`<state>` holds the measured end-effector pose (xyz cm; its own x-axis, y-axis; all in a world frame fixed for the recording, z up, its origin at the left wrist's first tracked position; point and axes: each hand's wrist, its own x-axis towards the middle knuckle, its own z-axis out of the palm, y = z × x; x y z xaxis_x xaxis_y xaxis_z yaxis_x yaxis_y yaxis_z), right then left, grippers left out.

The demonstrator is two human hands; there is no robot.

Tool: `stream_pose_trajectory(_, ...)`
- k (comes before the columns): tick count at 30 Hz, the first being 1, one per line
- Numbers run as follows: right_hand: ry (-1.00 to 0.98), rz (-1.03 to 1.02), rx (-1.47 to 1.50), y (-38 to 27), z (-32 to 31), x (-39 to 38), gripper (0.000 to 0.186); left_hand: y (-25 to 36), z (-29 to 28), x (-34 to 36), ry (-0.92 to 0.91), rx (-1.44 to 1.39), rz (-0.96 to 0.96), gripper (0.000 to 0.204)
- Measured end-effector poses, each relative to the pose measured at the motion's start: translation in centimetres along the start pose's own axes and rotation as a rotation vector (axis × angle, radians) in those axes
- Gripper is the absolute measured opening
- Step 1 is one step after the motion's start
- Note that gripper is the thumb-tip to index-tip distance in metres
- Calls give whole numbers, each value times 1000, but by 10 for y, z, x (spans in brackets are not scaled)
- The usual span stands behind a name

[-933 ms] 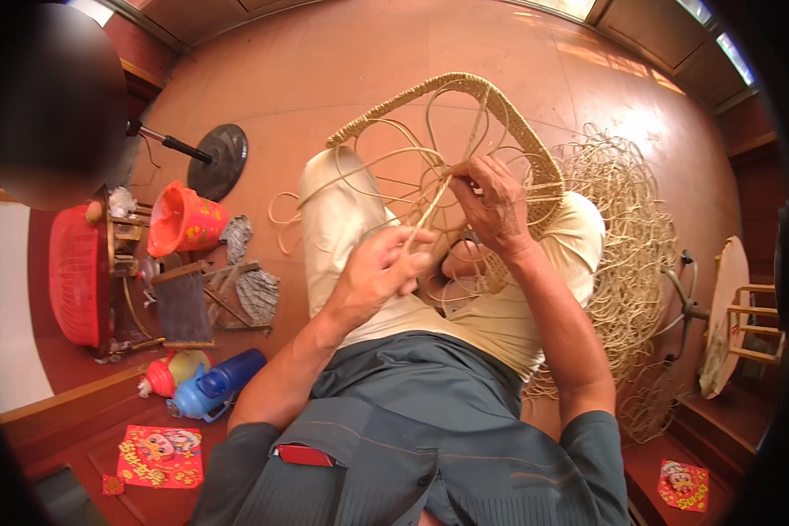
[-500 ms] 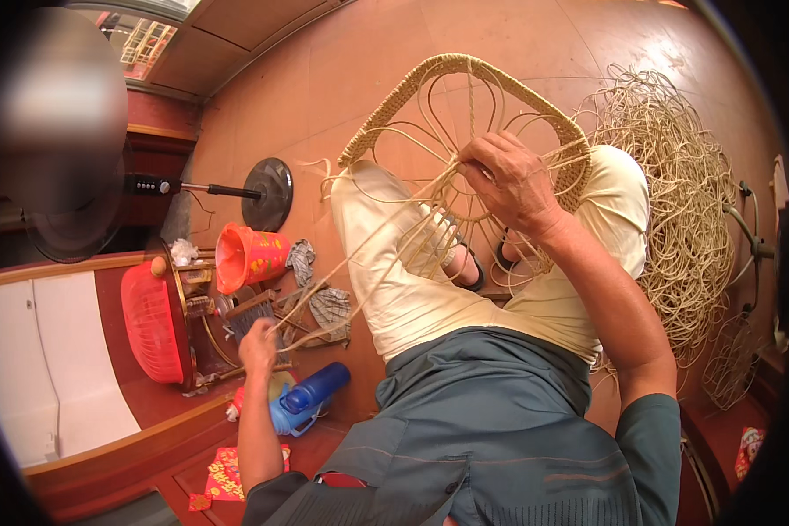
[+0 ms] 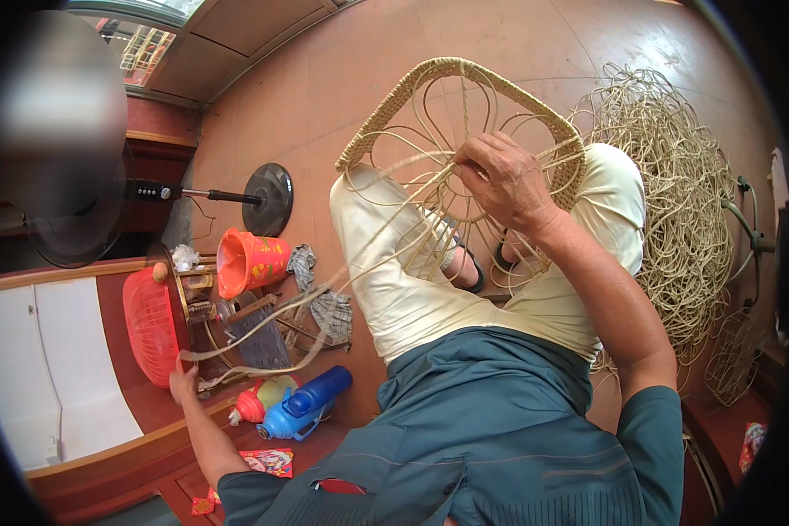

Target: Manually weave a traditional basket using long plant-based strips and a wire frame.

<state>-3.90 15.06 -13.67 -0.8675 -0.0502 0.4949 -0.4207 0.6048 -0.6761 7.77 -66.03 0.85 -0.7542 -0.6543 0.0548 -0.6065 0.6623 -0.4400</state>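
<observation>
Here, cord between hands, printed sheet nearby

The frame sits between bucket, left, and cord heap, right.

Left hand holds cord out wide — right hand at woven frame.

left grip moved farther outward
</observation>
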Motion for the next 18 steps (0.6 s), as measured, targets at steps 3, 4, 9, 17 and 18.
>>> stream_pose_trajectory(3,-1,22,-15,1,-3,-1,11,130,-8,9,25,-420,474,61)
stream_pose_trajectory(4,-12,40,-38,1,-5,-1,11,214,-52,-54,102,-566,540,55)
stream_pose_trajectory(9,-26,29,-34,-6,-3,4,10,380,-149,-271,-224,-1027,1045,31)
stream_pose_trajectory(17,-3,36,-32,-9,1,5,9,448,-114,-314,-127,-1220,1004,28)
stream_pose_trajectory(18,-2,29,-30,-8,0,4,9,445,-111,-312,-148,-1242,1005,22)
